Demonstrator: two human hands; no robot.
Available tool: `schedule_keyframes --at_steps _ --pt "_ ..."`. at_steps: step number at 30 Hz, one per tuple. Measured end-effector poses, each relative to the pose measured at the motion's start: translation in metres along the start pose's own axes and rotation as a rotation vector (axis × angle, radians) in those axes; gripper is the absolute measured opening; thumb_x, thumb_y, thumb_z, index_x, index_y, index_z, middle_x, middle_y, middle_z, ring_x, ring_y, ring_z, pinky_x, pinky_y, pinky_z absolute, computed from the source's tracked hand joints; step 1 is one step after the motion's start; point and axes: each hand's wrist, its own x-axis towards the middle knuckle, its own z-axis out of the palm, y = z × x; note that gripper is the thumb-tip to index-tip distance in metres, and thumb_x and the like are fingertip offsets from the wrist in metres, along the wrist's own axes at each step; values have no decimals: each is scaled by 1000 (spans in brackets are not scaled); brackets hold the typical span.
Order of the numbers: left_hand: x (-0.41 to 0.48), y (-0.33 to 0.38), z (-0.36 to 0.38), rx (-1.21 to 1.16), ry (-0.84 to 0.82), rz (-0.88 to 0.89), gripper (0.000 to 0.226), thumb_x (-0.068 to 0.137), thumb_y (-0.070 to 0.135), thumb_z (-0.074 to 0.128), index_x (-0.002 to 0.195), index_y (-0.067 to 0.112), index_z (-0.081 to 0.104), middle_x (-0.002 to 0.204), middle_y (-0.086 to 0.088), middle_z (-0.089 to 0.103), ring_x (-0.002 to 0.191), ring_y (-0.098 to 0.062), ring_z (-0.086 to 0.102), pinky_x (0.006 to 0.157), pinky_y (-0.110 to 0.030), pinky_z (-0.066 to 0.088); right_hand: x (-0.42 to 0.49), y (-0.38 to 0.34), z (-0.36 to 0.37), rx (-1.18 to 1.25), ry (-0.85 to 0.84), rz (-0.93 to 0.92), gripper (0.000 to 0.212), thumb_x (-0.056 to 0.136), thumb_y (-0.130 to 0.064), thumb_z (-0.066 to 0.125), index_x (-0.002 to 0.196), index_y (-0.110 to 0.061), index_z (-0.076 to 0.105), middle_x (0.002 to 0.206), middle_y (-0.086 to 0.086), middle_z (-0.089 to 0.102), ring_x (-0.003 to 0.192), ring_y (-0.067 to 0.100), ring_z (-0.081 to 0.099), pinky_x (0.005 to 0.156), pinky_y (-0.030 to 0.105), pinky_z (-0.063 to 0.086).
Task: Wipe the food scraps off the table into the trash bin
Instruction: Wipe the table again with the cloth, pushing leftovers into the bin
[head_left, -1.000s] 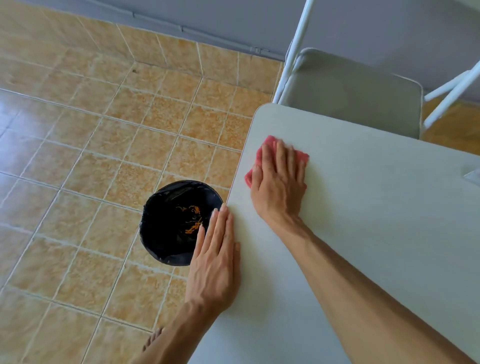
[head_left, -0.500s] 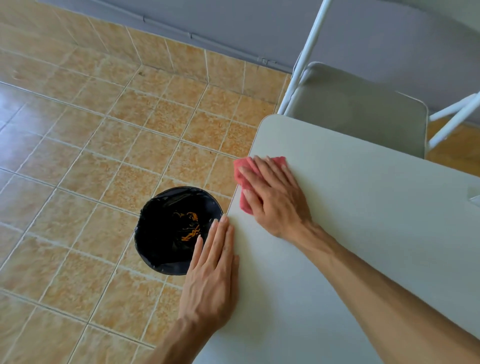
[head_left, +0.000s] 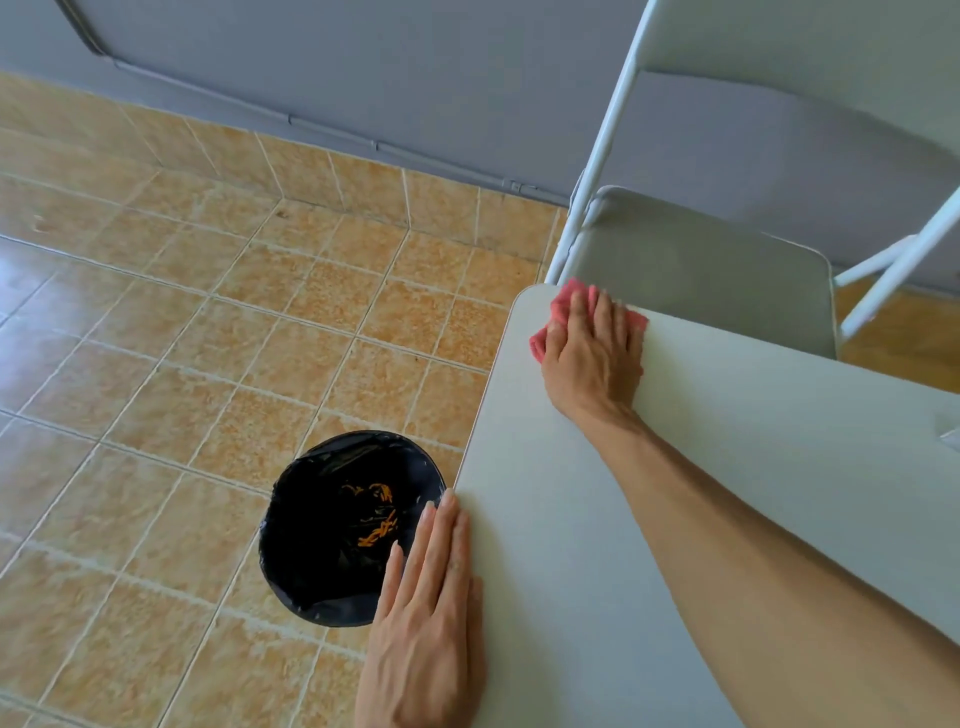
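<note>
Currently, R hand (head_left: 592, 358) lies flat on pink cloth (head_left: 543, 340), fingers straight, pressing it at far-left corner of bench (head_left: 675, 519). L hand (head_left: 426, 613) rests flat on bench's left edge, fingers straight & together. Just left of L hand, trash bin (head_left: 311, 561) stands on floor (head_left: 208, 364) w/ orange scraps (head_left: 376, 519) inside.

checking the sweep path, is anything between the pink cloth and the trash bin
Nothing visible blocks it. The table between the pink cloth under the right hand and the edge by the trash bin is bare. The left hand lies flat on that edge beside the bin.
</note>
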Motion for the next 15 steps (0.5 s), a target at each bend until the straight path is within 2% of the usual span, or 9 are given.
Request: schedule_keyframes --at_steps 1,5,6,7,9,10,11,13,15 --pt "0 0 0 2 7 -5 56 100 30 36 154 13 31 164 1 21 151 -16 19 112 -40 27 -1 -9 -1 18 -3 -15 58 105 -42 25 158 -20 27 167 8 23 154 28 19 127 50 7" --pt "3 -1 -1 12 -29 -4 56 103 30 34 155 13 25 165 1 15 152 -14 13 114 -41 25 0 -13 -5 23 -135 -553 65 100 -54 11 157 -29 31 167 1 24 155 23 20 127 47 7" --pt "2 -1 -3 18 -45 -11 56 103 30 33 156 13 23 166 2 13 152 -14 10 116 -42 24 3 -5 -4 29 -126 -541 66 100 -56 9 157 -30 30 167 1 25 154 22 21 127 47 8" --pt "1 1 -4 22 -64 -17 56 104 30 33 157 14 20 166 3 10 153 -13 8 118 -43 24 4 4 -3 36 -83 -424 66 100 -56 10 157 -29 29 166 2 27 153 23 23 127 46 9" --pt "-1 2 -6 9 -92 -31 56 105 31 29 158 16 15 166 5 4 153 -11 1 120 -45 24 -5 16 -2 74 -5 -58 59 104 -49 20 158 -25 28 166 5 27 153 25 22 127 45 8" --pt "-2 3 -7 -3 -103 -38 56 106 31 28 158 16 13 166 6 1 152 -10 -1 121 -45 23 -18 14 -2 85 10 47 57 105 -45 24 158 -23 29 166 7 27 153 27 21 127 47 8" --pt "-2 3 -8 -14 -109 -42 56 106 30 27 158 17 12 166 7 -1 152 -10 -2 121 -46 23 -35 10 -2 88 27 48 56 105 -43 26 157 -23 31 165 9 27 153 29 22 127 48 9" --pt "-2 3 -9 -28 -114 -44 56 106 30 27 158 17 12 166 7 -1 152 -10 -3 120 -46 22 -74 6 -5 99 31 -267 56 103 -45 29 154 -25 38 164 10 32 152 30 27 125 52 14" --pt "-2 2 -9 -44 -121 -37 55 106 30 26 158 16 12 166 6 -1 152 -10 -3 121 -46 22 -102 19 -9 89 -70 -641 55 102 -48 33 153 -29 40 164 7 32 152 28 27 125 52 17"
